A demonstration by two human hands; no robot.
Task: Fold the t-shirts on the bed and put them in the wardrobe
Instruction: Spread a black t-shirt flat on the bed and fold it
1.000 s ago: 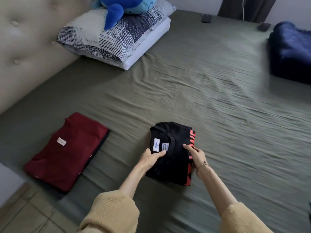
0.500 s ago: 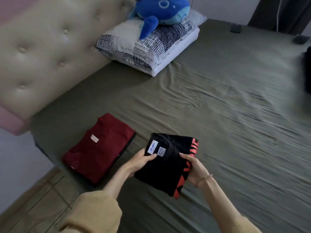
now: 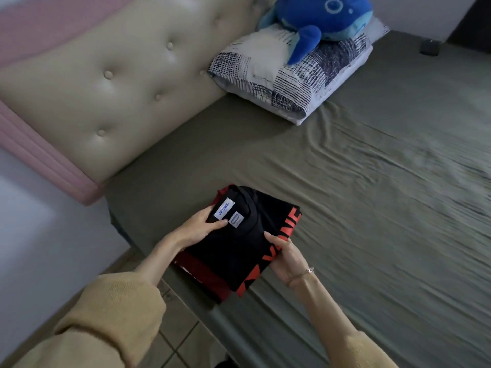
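Folded black t-shirt with red lettering (image 3: pixel 239 245), lower centre: soft, light, floppy. Left hand (image 3: pixel 196 229), right hand (image 3: pixel 285 257) grasping opposite edges; best supported underneath, atop folded maroon t-shirt (image 3: pixel 204 272).

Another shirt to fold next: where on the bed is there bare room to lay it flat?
Bare bed sheet runs right of the black t-shirt, out to the frame's right edge and up to the pillow. It is crowded at the near-left corner: both hands grip the black shirt over the red t-shirt.
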